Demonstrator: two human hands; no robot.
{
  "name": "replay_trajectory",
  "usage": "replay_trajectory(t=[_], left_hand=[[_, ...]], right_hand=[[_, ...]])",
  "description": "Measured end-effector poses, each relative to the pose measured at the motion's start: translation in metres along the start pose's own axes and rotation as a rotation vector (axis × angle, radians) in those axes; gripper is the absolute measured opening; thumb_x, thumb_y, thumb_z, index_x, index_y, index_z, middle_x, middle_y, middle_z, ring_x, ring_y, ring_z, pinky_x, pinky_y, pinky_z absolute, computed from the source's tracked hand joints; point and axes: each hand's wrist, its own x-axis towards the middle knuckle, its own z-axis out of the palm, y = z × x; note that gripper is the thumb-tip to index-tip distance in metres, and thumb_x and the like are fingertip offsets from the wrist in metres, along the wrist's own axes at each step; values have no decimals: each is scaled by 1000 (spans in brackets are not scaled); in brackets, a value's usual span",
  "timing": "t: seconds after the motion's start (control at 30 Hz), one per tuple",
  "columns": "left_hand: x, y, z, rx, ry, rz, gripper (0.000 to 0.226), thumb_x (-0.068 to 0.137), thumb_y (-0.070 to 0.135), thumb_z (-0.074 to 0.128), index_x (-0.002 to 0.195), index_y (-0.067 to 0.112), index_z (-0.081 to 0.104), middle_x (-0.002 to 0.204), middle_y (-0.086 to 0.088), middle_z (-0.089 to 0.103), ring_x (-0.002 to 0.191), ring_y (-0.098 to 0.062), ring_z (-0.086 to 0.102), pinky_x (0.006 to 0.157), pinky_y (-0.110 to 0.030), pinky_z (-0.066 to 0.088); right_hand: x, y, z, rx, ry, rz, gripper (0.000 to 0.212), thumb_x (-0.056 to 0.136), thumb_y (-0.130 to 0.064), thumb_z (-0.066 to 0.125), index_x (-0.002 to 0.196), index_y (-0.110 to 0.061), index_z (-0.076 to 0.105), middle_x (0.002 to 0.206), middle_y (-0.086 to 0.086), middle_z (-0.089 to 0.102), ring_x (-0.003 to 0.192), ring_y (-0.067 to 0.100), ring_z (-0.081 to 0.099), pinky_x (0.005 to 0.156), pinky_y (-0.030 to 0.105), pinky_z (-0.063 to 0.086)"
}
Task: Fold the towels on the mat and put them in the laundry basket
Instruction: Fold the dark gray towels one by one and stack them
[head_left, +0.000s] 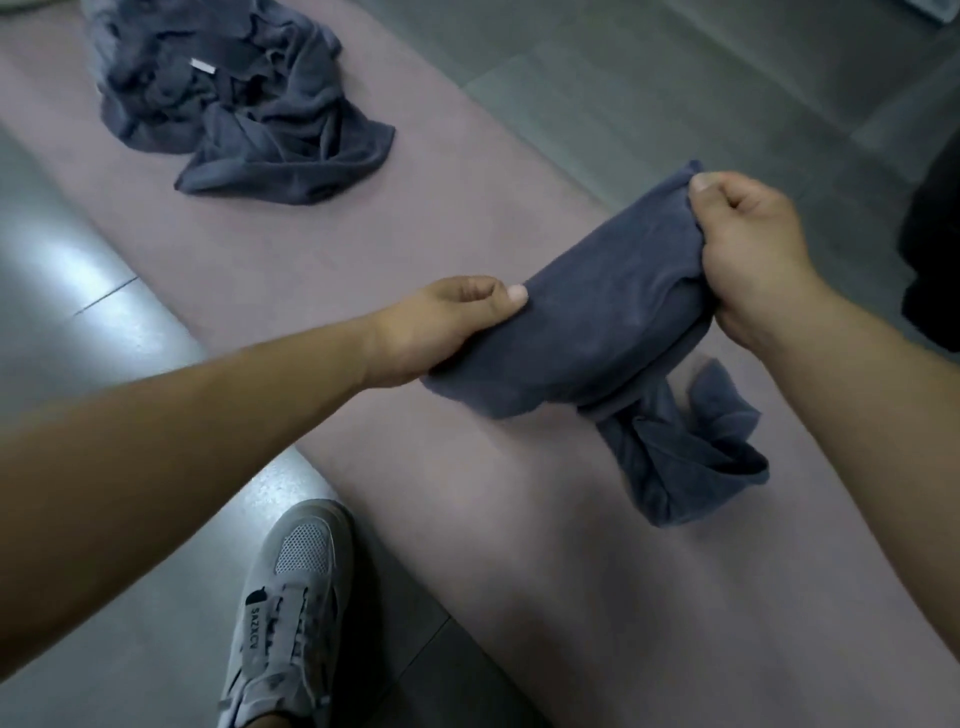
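Observation:
A dark grey-blue towel (597, 317) is stretched between both hands above the pink mat (415, 249). My left hand (441, 327) pinches its near-left edge, thumb on top. My right hand (753, 254) grips the far-right end in a closed fist. The towel's lower part hangs down and bunches on the mat below my right wrist. A heap of several crumpled towels (239, 98) of the same colour lies at the far end of the mat, apart from both hands. No laundry basket is in view.
The mat runs diagonally across a grey tiled floor (675, 67). A grey sneaker (291, 608) stands on the floor just left of the mat's near part. A dark object (935, 249) sits at the right edge.

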Motion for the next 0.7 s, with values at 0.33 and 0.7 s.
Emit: replay_trajectory(t=[0.33, 0.7], left_hand=[[-13, -86, -68, 45, 40, -221, 47, 75, 33, 83, 103, -3, 70, 99, -17, 74, 89, -23, 69, 85, -36, 55], [13, -128, -138, 505, 809, -261, 28, 94, 45, 63, 82, 21, 70, 79, 0, 70, 77, -22, 63, 72, -33, 51]], right_hand=[[76, 13, 33, -220, -42, -23, 23, 95, -24, 62, 72, -23, 62, 73, -6, 62, 71, 7, 58, 69, 24, 50], [136, 71, 124, -259, 6, 197, 9, 90, -8, 65, 89, -16, 66, 78, -6, 62, 58, 0, 55, 53, 16, 47]])
